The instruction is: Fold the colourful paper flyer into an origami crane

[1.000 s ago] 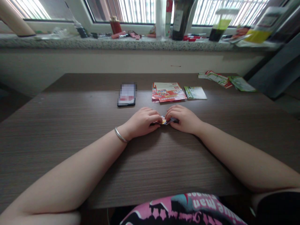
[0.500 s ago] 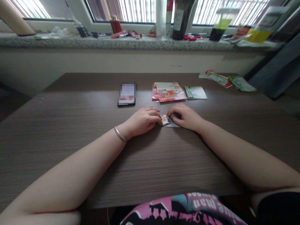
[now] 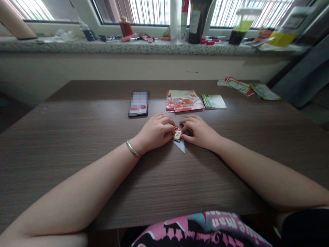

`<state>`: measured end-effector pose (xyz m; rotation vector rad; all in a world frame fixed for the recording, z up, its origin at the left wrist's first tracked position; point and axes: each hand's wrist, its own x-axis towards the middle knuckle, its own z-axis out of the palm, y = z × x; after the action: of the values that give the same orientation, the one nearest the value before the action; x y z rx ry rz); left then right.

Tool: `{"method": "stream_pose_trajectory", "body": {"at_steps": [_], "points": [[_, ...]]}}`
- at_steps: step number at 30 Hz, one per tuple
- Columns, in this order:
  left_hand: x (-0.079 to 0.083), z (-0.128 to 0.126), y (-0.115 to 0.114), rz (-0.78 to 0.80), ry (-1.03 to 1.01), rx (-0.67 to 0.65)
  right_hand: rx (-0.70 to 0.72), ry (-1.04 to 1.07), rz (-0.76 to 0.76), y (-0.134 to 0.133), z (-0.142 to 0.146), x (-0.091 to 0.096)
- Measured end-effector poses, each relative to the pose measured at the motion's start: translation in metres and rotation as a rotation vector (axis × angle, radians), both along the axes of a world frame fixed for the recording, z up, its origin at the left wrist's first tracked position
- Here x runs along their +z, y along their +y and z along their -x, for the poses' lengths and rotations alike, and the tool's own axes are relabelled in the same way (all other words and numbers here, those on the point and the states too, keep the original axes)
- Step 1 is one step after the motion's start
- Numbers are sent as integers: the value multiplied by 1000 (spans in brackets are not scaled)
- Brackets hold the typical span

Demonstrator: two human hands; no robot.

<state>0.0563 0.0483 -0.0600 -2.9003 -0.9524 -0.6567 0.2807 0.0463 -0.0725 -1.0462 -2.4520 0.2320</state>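
A small folded piece of printed paper (image 3: 179,140) lies on the dark wooden table (image 3: 77,137), its grey pointed corner aimed toward me. My left hand (image 3: 155,132), with a silver bangle on the wrist, pinches its left edge with curled fingers. From the other side my right hand (image 3: 197,131) presses its fingertips on the same paper. Both hands meet at the middle of the table, and most of the paper is hidden under the fingers.
A black phone (image 3: 138,103) lies beyond my left hand. A stack of red leaflets (image 3: 183,100) and a green leaflet (image 3: 214,101) sit beyond my right hand, with more leaflets (image 3: 241,85) at the far right. Bottles and clutter line the windowsill (image 3: 144,46).
The folded paper has been turned: a grey triangular point now sticks out toward me. Both hands shifted slightly on it and stayed closed around it.
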Motion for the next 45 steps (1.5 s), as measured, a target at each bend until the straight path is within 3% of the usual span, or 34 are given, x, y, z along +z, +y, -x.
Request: {"method": "stream_pose_trajectory", "body": {"at_steps": [7, 11, 26, 38, 45], "points": [[-4, -4, -4, -25, 55, 207, -11, -8, 4, 2, 0, 1], [-7, -4, -5, 59, 13, 322, -48, 3, 23, 3, 0, 0], [-7, 5, 9, 325, -149, 120, -48, -24, 49, 6, -4, -6], [-8, 3, 6, 356, -184, 149, 8, 56, 60, 12, -5, -10], [-14, 5, 10, 325, -207, 70, 91, 173, 43, 14, -4, -8]]}}
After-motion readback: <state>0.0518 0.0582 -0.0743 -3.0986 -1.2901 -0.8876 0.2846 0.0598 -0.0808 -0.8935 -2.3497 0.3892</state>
